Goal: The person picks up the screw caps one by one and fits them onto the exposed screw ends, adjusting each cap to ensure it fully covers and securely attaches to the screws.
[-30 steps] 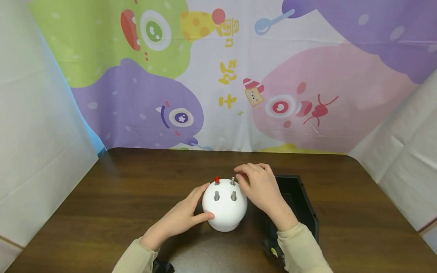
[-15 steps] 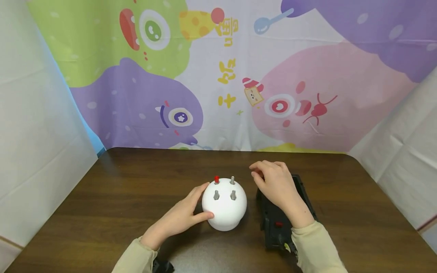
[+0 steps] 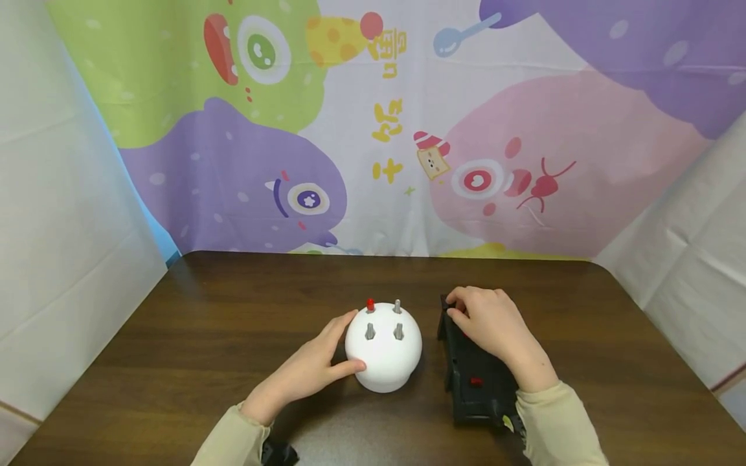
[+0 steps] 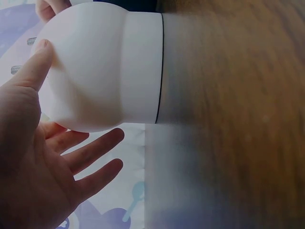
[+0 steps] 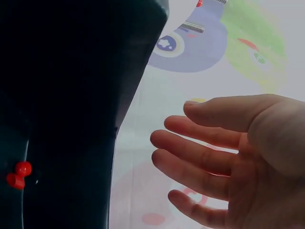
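A white dome-topped base (image 3: 383, 356) stands on the table, with several threaded metal studs (image 3: 399, 331) sticking out of its top. One stud at the back left carries a red cap (image 3: 370, 304). My left hand (image 3: 315, 359) grips the dome's left side between thumb and forefinger; in the left wrist view its other fingers (image 4: 97, 150) stretch out free. My right hand (image 3: 492, 323) hovers over the far end of a black tray (image 3: 486, 404), fingers loosely bent, nothing seen in them. Inside the tray lie red caps (image 5: 23, 169), two of them visible in the right wrist view.
Brown wooden table (image 3: 245, 310) surrounds the dome and tray. A black object (image 3: 278, 453) lies by the left sleeve at the front edge. A cartoon-print curtain (image 3: 384, 213) hangs behind the table, and white cloth (image 3: 70, 226) hangs at the sides.
My right hand has moved right from beside the dome's back right stud to above the black tray. The tray looks shifted or tilted from its earlier pose. The left hand stays on the dome.
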Tool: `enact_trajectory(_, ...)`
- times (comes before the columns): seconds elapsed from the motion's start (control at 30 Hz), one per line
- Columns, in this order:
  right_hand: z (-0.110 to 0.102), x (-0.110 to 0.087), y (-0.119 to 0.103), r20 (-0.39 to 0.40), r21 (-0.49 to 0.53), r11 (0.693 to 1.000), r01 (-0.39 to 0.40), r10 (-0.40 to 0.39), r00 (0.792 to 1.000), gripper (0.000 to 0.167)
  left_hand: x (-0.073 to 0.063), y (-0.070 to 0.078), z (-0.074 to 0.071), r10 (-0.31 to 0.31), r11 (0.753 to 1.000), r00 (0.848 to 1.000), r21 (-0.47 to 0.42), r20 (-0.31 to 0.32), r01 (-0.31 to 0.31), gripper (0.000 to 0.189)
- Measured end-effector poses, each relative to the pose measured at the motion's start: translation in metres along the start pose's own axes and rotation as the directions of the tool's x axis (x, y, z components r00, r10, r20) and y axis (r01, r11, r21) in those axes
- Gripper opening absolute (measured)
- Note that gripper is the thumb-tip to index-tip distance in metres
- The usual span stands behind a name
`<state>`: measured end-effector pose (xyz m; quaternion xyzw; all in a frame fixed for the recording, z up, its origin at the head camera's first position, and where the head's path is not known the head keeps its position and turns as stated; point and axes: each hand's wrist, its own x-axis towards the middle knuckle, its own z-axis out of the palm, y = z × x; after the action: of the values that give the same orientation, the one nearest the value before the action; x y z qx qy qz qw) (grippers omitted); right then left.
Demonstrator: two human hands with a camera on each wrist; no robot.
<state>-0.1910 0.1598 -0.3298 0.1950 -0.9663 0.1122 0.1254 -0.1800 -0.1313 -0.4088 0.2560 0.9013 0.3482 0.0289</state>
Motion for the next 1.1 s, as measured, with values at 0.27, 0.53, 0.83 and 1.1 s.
enact_trajectory(0.27,-0.002,-0.01,0.002,0.116,0.008,0.999,-0.047,0.045,0.992,0.021,0.0,0.0,0.0,-0.013,1.0,1.0,0.002,0.01,0.013,0.085)
enact_trajectory(0.53,0.0,-0.021,0.012,0.173,0.036,0.996,-0.078,0.07,0.982,0.03,0.0,-0.001,0.001,0.0,1.0,1.0,-0.003,0.004,0.0,0.087)
enact_trajectory(0.83,0.005,-0.028,0.019,0.261,0.042,0.994,-0.103,0.088,0.961,0.031,-0.001,-0.001,0.001,-0.009,1.0,1.0,-0.005,0.013,0.009,0.086)
enact_trajectory(1.1,0.009,-0.032,0.021,0.344,0.043,0.99,-0.131,0.108,0.933,0.022,-0.001,-0.001,0.0,-0.015,1.0,1.0,-0.009,0.016,0.015,0.086)
